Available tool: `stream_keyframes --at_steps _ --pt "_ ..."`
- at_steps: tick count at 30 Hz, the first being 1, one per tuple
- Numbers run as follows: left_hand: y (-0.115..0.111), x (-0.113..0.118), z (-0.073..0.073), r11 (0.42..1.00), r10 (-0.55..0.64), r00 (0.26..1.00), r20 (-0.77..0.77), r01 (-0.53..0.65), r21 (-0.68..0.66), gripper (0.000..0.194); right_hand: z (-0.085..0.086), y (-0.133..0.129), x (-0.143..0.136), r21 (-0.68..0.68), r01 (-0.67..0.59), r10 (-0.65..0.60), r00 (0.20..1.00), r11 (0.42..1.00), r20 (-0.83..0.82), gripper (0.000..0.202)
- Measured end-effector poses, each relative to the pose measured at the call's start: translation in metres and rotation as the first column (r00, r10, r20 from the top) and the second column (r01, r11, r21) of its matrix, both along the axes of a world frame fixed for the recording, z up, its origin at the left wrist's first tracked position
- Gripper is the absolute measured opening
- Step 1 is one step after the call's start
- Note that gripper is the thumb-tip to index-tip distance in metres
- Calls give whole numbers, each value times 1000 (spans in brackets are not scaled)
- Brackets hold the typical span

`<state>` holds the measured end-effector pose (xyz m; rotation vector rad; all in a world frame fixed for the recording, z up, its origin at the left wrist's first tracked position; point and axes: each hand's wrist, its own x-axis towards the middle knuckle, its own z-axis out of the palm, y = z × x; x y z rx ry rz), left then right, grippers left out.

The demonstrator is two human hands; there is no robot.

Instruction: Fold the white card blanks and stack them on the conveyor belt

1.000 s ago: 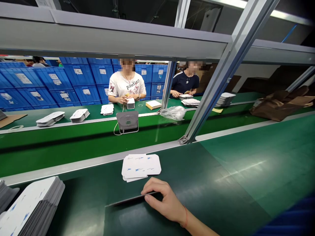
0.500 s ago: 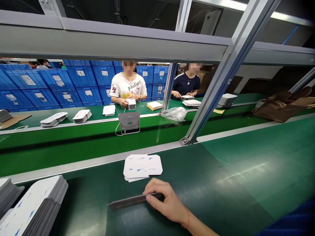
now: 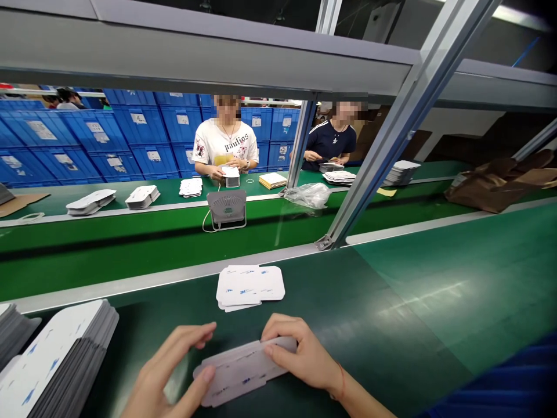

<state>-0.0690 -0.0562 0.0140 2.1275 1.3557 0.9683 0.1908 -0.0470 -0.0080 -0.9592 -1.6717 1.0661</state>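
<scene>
My right hand (image 3: 300,354) grips the right end of a thin pad (image 3: 243,371), thumb on the near face and fingers over its top edge. The pad has a pale backing with small blue print and rounded corners, and is tilted up above the green bench. At its left end is my left hand (image 3: 174,371), open, fingers apart and raised, the thumb lying against the pad's face. Just beyond lie several overlapping white pads (image 3: 250,285) with blue print. Whether more than one pad is in my grip, I cannot tell.
Tall stacks of similar pads (image 3: 65,348) stand at the left. Beyond the metal rail, a small grey fan (image 3: 227,208), a plastic bag (image 3: 307,195) and a brown paper bag (image 3: 496,180) sit by the far bench. A slanted metal post (image 3: 391,139) rises at right. Two people work opposite.
My left hand has come into view at the pad's left end. The pad has turned from nearly edge-on to show its printed face. My right hand keeps its grip.
</scene>
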Motion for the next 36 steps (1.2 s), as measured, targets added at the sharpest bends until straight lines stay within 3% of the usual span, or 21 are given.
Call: stream_keyframes --at_steps 3,7,10,15,25,31,36 --pt "9 10 0 982 -184 983 4 183 53 19 -1 -1 -1 17 -13 12 1000 1000 19 11" --pt "8 16 4 973 -216 975 48 211 95 11 -2 -2 -1 62 -17 15 999 998 29 13" --pt "5 15 1 979 -201 973 113 197 50 12 -4 -3 0 84 -31 28 999 996 31 15" --pt "1 12 -16 984 -124 972 198 145 -98 9 -3 -3 0 141 -50 42 997 989 59 17" --pt "0 16 -26 987 -16 973 229 53 -155 11 -3 -2 0 162 -42 25 994 986 106 17" --pt "-1 15 -27 988 -24 968 249 61 -139 10 17 1 -5 344 -40 -41 974 938 224 18" --pt "-1 17 -26 988 -16 961 278 58 -143 10 34 7 -16 479 -143 -80 907 866 414 14"
